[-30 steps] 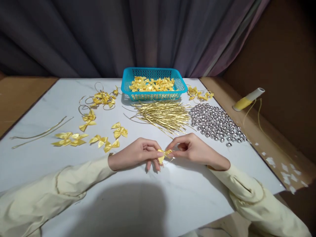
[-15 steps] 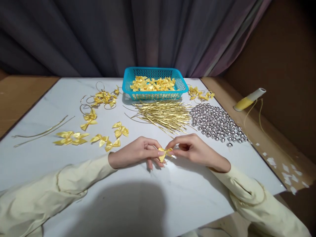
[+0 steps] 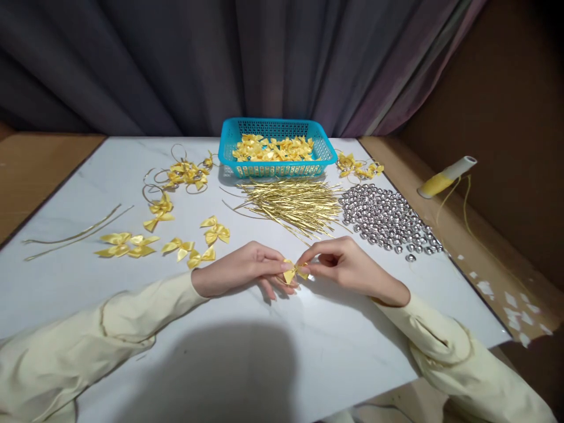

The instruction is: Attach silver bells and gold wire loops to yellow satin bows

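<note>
My left hand (image 3: 244,271) and my right hand (image 3: 346,264) meet at the middle of the white table (image 3: 247,346), both pinching one small yellow ribbon bow (image 3: 291,272) between thumb and fingertips. The bow hangs just above the tabletop, tilted, partly hidden by the fingers. A thin gold strand seems to run through it, too small to make out clearly. Both arms wear pale yellow sleeves.
Behind the hands lies a pile of gold wire ties (image 3: 293,204), with a heap of silver beads (image 3: 385,220) to its right. A blue basket (image 3: 275,169) of yellow bows stands at the back. Loose bows (image 3: 176,238) lie left. A thread spool (image 3: 445,176) rests far right.
Both hands have stayed together on the bow, shifting slightly away from me. The fingers have turned the bow a little between them.
</note>
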Action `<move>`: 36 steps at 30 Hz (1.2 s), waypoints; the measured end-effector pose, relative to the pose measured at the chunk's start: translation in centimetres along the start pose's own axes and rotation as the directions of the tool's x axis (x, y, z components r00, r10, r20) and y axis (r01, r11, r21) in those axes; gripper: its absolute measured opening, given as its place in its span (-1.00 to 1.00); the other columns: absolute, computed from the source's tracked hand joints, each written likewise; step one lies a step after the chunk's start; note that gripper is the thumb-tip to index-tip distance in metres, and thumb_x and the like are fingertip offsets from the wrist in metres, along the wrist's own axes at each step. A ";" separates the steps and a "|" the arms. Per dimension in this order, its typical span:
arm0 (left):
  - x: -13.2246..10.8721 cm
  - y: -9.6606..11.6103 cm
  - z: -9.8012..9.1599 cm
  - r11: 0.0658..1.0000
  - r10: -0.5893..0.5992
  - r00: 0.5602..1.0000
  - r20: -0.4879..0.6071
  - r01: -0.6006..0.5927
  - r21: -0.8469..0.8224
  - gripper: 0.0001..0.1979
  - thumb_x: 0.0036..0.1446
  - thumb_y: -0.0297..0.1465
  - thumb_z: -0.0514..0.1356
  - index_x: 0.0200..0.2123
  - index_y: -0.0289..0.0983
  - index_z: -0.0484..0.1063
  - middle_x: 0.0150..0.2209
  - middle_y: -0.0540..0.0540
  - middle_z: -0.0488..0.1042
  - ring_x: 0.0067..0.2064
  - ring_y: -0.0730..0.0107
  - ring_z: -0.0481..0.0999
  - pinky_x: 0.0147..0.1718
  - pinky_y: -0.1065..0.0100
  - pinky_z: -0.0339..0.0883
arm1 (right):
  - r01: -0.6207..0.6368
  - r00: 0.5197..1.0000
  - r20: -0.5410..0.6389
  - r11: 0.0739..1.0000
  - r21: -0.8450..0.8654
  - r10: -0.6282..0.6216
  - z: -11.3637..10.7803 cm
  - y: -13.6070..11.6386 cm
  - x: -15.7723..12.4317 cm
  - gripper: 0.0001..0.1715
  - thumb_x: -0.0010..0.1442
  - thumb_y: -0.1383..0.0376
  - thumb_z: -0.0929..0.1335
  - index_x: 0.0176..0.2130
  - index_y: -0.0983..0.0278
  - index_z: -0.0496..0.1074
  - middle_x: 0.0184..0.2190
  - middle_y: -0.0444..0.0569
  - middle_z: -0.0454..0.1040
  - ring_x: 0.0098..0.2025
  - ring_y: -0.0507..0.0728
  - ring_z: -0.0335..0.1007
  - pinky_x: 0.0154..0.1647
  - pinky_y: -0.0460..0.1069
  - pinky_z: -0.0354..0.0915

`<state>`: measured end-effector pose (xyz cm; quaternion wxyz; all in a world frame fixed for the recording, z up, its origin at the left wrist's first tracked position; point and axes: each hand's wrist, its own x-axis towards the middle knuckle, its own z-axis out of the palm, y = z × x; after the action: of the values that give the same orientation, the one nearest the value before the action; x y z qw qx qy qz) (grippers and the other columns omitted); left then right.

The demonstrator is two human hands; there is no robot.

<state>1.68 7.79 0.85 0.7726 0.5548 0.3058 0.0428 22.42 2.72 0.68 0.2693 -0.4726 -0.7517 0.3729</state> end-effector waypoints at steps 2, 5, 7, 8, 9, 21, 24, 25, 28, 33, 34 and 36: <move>0.0 0.0 0.0 1.000 0.005 1.000 0.010 -0.005 0.005 -0.71 0.12 -0.25 0.16 -0.32 -0.42 0.47 -0.28 -0.30 0.54 -0.22 0.14 0.54 -0.43 0.37 0.44 | -0.009 1.000 -0.013 1.000 0.007 0.009 0.1 0.0 0.0 -0.81 0.12 0.23 0.34 -0.36 0.30 0.50 -0.65 -0.22 0.18 -0.63 -0.07 -0.12 -0.63 -0.13 -0.09; -0.1 0.1 0.0 1.000 0.016 1.000 0.023 -0.016 0.005 -0.71 0.14 -0.28 0.14 -0.29 -0.43 0.47 -0.27 -0.30 0.54 -0.22 0.16 0.54 -0.40 0.35 0.44 | -0.022 0.999 -0.037 1.000 0.013 0.022 0.2 0.0 0.0 -0.82 0.09 0.23 0.36 -0.39 0.30 0.50 -0.68 -0.24 0.14 -0.63 -0.07 -0.13 -0.63 -0.12 -0.10; -0.1 0.2 0.0 1.000 0.024 1.000 0.017 -0.024 -0.001 -0.72 0.14 -0.29 0.14 -0.30 -0.43 0.48 -0.27 -0.30 0.54 -0.22 0.17 0.53 -0.38 0.35 0.44 | -0.028 0.998 -0.048 0.999 0.020 0.029 0.3 0.0 0.1 -0.83 0.09 0.24 0.36 -0.40 0.30 0.50 -0.69 -0.25 0.11 -0.64 -0.07 -0.13 -0.64 -0.12 -0.11; -0.1 0.2 0.1 1.000 0.027 1.000 0.011 -0.027 -0.001 -0.72 0.14 -0.29 0.14 -0.31 -0.43 0.48 -0.28 -0.29 0.54 -0.22 0.18 0.53 -0.37 0.35 0.44 | -0.030 0.998 -0.051 0.999 0.025 0.031 0.3 -0.1 0.1 -0.84 0.08 0.24 0.37 -0.40 0.30 0.50 -0.70 -0.25 0.10 -0.64 -0.07 -0.13 -0.64 -0.12 -0.11; 0.0 0.2 0.1 1.000 0.031 1.000 0.005 -0.031 0.002 -0.73 0.14 -0.29 0.14 -0.31 -0.42 0.48 -0.28 -0.28 0.54 -0.23 0.19 0.54 -0.36 0.35 0.44 | -0.030 0.998 -0.055 0.999 0.029 0.032 0.4 -0.1 0.1 -0.84 0.08 0.25 0.37 -0.40 0.30 0.50 -0.71 -0.26 0.08 -0.64 -0.07 -0.13 -0.64 -0.12 -0.11; -0.1 -0.2 0.8 0.990 0.079 0.987 -0.144 -0.061 0.124 -0.69 0.08 -0.23 0.18 -0.43 -0.41 0.45 -0.43 -0.23 0.56 -0.39 0.26 0.56 -0.45 0.37 0.43 | -0.009 0.998 -0.060 0.985 -0.173 -0.002 -1.3 -0.6 0.2 -0.73 0.04 0.17 0.40 -0.29 0.30 0.47 -0.60 -0.19 0.28 -0.64 -0.07 -0.03 -0.62 -0.12 -0.04; -0.1 -0.4 0.7 0.989 0.092 0.985 -0.144 -0.073 0.131 -0.71 0.08 -0.24 0.18 -0.46 -0.40 0.44 -0.44 -0.20 0.56 -0.42 0.29 0.56 -0.46 0.39 0.43 | 0.068 0.992 -0.086 0.958 -0.280 -0.096 -2.0 -0.6 -0.1 -0.74 0.07 0.23 0.39 -0.22 0.32 0.44 -0.36 -0.05 0.44 -0.62 -0.07 0.06 -0.57 -0.12 0.04; -0.1 -0.4 0.7 0.988 0.096 0.985 -0.144 -0.077 0.132 -0.71 0.08 -0.25 0.19 -0.46 -0.40 0.44 -0.45 -0.20 0.56 -0.43 0.30 0.55 -0.46 0.39 0.42 | 0.085 0.991 -0.074 0.947 -0.311 -0.113 -2.1 -0.5 -0.3 -0.74 0.09 0.26 0.38 -0.20 0.32 0.43 -0.31 -0.02 0.46 -0.61 -0.06 0.10 -0.55 -0.11 0.06; -0.2 -0.5 0.7 0.987 0.099 0.984 -0.147 -0.078 0.142 -0.73 0.07 -0.26 0.20 -0.47 -0.39 0.43 -0.47 -0.19 0.56 -0.44 0.31 0.55 -0.47 0.40 0.42 | 0.095 0.995 0.013 0.913 -0.397 -0.098 -1.9 -0.3 -0.7 -0.81 0.12 0.33 0.33 -0.22 0.29 0.46 -0.38 -0.01 0.51 -0.58 -0.01 0.23 -0.50 -0.09 0.08; -0.2 -0.5 0.9 0.988 0.076 0.985 -0.152 -0.055 0.143 -0.74 0.02 -0.26 0.23 -0.50 -0.38 0.42 -0.51 -0.16 0.55 -0.47 0.33 0.55 -0.50 0.44 0.41 | 0.112 0.993 0.094 0.833 -0.542 -0.073 -1.4 -0.4 -1.0 -0.70 0.07 0.51 0.22 -0.38 0.28 0.49 -0.54 -0.05 0.47 -0.55 0.03 0.28 -0.50 -0.08 -0.01; -0.1 -0.5 0.9 0.989 0.074 0.986 -0.151 -0.052 0.139 -0.74 0.02 -0.27 0.24 -0.51 -0.38 0.42 -0.51 -0.16 0.55 -0.47 0.33 0.55 -0.50 0.45 0.41 | 0.112 0.993 0.089 0.819 -0.563 -0.075 -1.3 -0.5 -1.0 -0.69 0.05 0.53 0.20 -0.40 0.29 0.48 -0.55 -0.06 0.45 -0.56 0.02 0.26 -0.52 -0.08 -0.03; -0.1 -0.6 0.9 0.990 0.068 0.987 -0.149 -0.049 0.134 -0.75 0.01 -0.28 0.24 -0.52 -0.38 0.42 -0.51 -0.15 0.55 -0.48 0.33 0.55 -0.51 0.46 0.41 | 0.118 0.993 0.083 0.806 -0.581 -0.086 -1.4 -0.6 -1.0 -0.68 0.02 0.55 0.19 -0.45 0.30 0.45 -0.59 -0.08 0.40 -0.59 0.00 0.20 -0.53 -0.08 -0.06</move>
<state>1.92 6.74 0.60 0.7076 0.6076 0.3498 0.0880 23.59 2.03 1.86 0.1109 -0.4816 -0.8609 0.1212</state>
